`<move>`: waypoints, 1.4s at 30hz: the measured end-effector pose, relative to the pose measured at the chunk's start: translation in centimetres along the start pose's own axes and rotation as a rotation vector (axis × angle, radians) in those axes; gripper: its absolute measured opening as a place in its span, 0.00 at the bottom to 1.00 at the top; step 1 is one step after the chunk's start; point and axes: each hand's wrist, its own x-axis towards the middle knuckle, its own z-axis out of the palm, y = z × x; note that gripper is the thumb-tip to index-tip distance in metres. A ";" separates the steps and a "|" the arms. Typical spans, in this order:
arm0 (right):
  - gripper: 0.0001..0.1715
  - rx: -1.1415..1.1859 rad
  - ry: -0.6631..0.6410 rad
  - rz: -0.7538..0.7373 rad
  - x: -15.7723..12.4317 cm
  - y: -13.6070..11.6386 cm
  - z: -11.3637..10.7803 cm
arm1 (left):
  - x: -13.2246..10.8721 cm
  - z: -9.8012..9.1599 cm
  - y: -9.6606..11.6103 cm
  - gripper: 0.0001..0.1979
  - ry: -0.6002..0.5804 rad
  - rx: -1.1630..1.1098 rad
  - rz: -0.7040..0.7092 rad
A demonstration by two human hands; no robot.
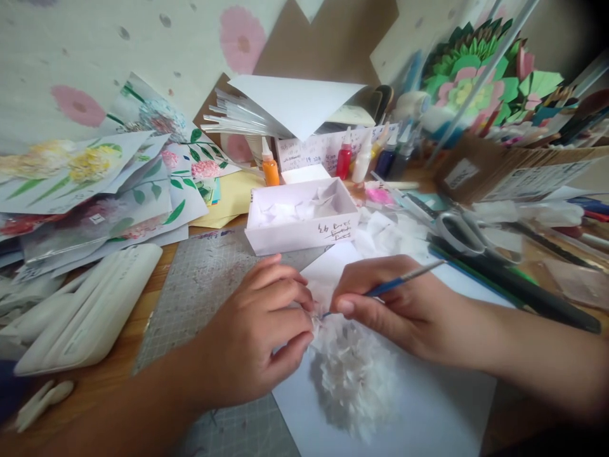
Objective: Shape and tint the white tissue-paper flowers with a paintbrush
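Observation:
In my right hand [394, 304] is a slim blue paintbrush [387, 287], pinched between thumb and fingers. Its metal-banded end points up to the right, and the thin blue handle end reaches down toward my left fingertips. My left hand [271, 324] is curled, its fingertips closed on a thin white paper petal [318, 324] that is mostly hidden. Just below both hands, a ruffled white paper flower [356, 381] lies on a white sheet [438, 406]. Behind them, a white open box [302, 236] holds small white paper pieces [323, 202].
A grey cutting mat [204, 279] lies under the sheet. Scissors [457, 231] and loose white scraps [394, 238] are at the right. Bottles of orange [270, 168] and red [343, 158] paint stand behind the box. Flower pictures [85, 171] and a white case [95, 311] fill the left.

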 end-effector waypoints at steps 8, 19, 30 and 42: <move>0.15 -0.036 -0.009 -0.009 0.5 0.9 0.9 | 0.0 -0.1 -0.1 0.07 -0.034 -0.033 0.000; 0.10 0.100 0.162 0.060 -2.3 -0.1 -0.6 | 0.1 -0.3 0.5 0.10 -0.002 -0.070 -0.039; 0.07 0.103 -0.049 -0.069 -3.5 0.0 0.0 | 0.0 -0.4 0.4 0.10 -0.123 -0.010 -0.034; 0.06 0.073 -0.008 0.042 -3.9 0.4 -1.3 | 0.0 -0.4 0.3 0.08 -0.105 -0.037 -0.025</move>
